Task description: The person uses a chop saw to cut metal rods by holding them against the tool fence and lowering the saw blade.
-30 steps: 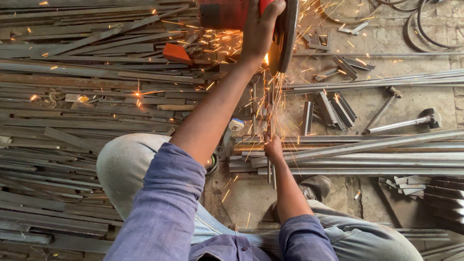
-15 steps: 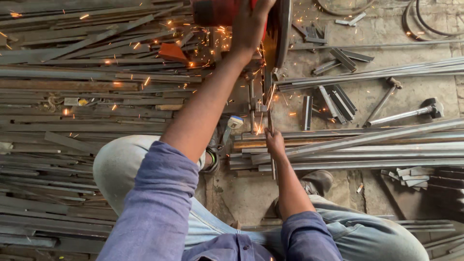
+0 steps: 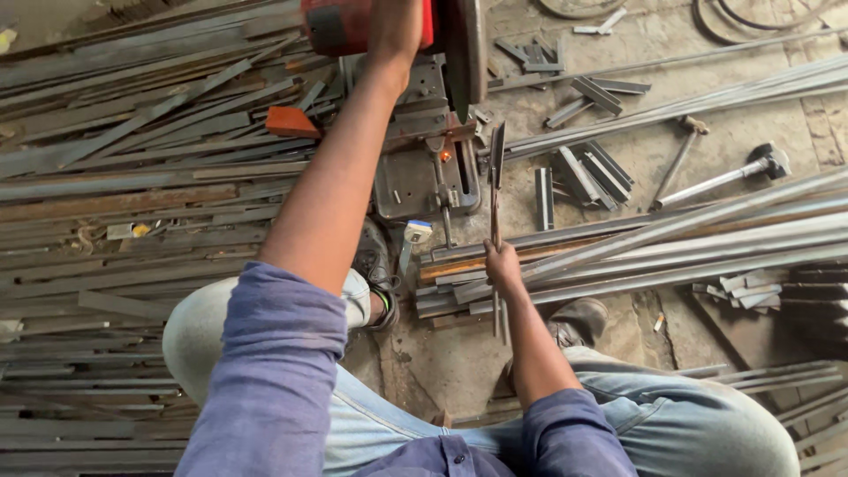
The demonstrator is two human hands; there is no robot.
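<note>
Steel is everywhere on this workshop floor (image 3: 636, 168), seen from above over a seated person's knees. A chop saw (image 3: 424, 132) stands on the floor straight ahead, its red motor housing and dark cutting disc (image 3: 465, 53) raised at the top of the view. The left hand (image 3: 393, 31) is closed around the saw's handle, arm stretched forward. The right hand (image 3: 502, 265) sits nearer the body, just right of the saw's base, and grips a thin flat steel strip (image 3: 496, 190). That strip's long axis runs away from the person, from the hand up toward the disc; its far end lies just below and slightly right of the disc, apart from it. The right hand is the nearer one to the strip; the left is well above it on the saw. A bundle of long steel bars (image 3: 671, 238) lies crosswise right of the saw, under the right hand. Short cut pieces (image 3: 583, 172) lie scattered beyond the bundle, with a hammer (image 3: 715, 181) further right. Stacked flat bars (image 3: 124, 177) fill the floor left of the saw.
</note>
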